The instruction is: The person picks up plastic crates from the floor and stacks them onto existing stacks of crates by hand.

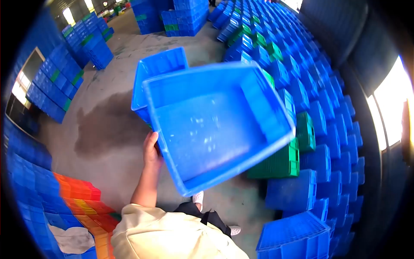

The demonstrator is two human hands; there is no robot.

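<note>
My left hand grips the left side of a blue plastic crate, thumb up along the outer wall and the other fingers hidden behind it. The crate is tilted so its open top faces me. Its inside holds nothing but pale scuff marks on the bottom. My right hand does not show; the crate or the frame edge hides it. Just beyond the held crate stands another blue crate, partly covered by it.
Rows of stacked blue crates with some green crates line the right. Blue stacks and orange crates stand at the left, with a whitish cloth-like piece on top. More stacks rise farther back. A dark patch marks the concrete floor.
</note>
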